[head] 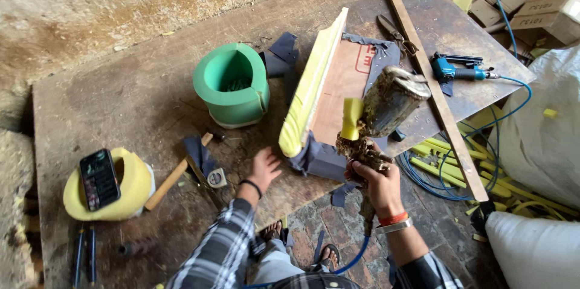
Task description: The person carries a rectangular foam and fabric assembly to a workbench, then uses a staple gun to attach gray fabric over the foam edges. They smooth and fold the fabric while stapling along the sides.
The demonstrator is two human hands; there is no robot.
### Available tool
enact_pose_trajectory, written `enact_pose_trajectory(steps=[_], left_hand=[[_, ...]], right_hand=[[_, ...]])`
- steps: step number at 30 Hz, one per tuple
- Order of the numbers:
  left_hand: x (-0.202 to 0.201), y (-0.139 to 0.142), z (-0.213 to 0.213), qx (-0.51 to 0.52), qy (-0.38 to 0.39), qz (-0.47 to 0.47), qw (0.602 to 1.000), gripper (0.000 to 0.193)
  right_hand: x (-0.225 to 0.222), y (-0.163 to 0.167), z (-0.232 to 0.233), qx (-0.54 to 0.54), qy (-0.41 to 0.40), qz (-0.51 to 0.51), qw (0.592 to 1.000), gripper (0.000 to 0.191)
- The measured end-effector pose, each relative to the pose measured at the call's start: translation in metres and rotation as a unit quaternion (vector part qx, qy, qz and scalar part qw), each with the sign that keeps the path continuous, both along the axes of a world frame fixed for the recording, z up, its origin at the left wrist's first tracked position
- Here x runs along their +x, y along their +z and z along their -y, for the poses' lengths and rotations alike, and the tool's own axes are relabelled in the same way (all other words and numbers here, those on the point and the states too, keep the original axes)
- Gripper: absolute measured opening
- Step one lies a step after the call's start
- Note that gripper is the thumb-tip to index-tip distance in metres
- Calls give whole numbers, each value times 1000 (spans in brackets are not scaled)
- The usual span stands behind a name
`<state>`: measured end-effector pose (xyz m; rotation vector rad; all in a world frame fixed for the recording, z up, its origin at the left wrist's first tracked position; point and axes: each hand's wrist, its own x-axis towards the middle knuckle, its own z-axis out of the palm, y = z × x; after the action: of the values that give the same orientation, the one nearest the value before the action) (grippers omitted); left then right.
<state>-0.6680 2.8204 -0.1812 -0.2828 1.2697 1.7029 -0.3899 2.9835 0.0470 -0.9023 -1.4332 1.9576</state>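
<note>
Surface (121, 83): a worn dark wooden board filling the left and middle of the frame, its near edge by the person's knees.
Foam-edged panel (329, 93): centre of the frame, a brown board with yellow foam along its left edge and dark fabric beneath it; it lies just beyond both hands, between them.
Wooden strip (432, 83): a long slat running from the top centre down to the lower right, crossing the surface's right edge behind the spray gun.
Green foam ring (232, 86): stands on the surface, upper left of the panel, well apart from the hands.
Yellow foam ring (130, 186): lower left, with a dark phone (99, 179) resting on it.
Spray gun (377, 117): a crusted, glue-caked tool with a metal cup on top, held up at centre right, over the panel's lower right corner; a small yellow foam piece (351, 118) sits against its left side.
Right hand (377, 183): wrapped tight around the gun's grip, an orange band at the wrist.
Left hand (264, 168): fingers spread, palm down on the surface near the panel's lower end, holding nothing.
Hammer (175, 174): wooden handle lying left of the left hand.
Blue stapler (456, 67): upper right, past the strip, with a blue hose.
</note>
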Motion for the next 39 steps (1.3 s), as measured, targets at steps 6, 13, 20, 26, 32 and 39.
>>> enact_pose_trajectory(steps=[6, 13, 20, 26, 32, 39], left_hand=[[-32, -16, -66, 107, -107, 21, 988, 62], [-84, -7, -91, -18, -175, -64, 982, 41], [-79, -28, -106, -45, -228, -23, 972, 42], [-54, 7, -117, -20, -180, -297, 938, 36], [-32, 72, -112, 244, -120, -26, 962, 37], [-52, 22, -147, 128, -160, 26, 978, 57]], right_hand=[[-96, 42, 15, 92, -20, 88, 992, 49], [-165, 70, 25, 137, -33, 151, 978, 32], [-196, 59, 49, 120, -59, 196, 971, 30], [-188, 69, 53, 92, -85, 164, 979, 39], [-141, 83, 63, 57, -148, 86, 984, 37], [-134, 79, 62, 18, -152, 116, 981, 40]])
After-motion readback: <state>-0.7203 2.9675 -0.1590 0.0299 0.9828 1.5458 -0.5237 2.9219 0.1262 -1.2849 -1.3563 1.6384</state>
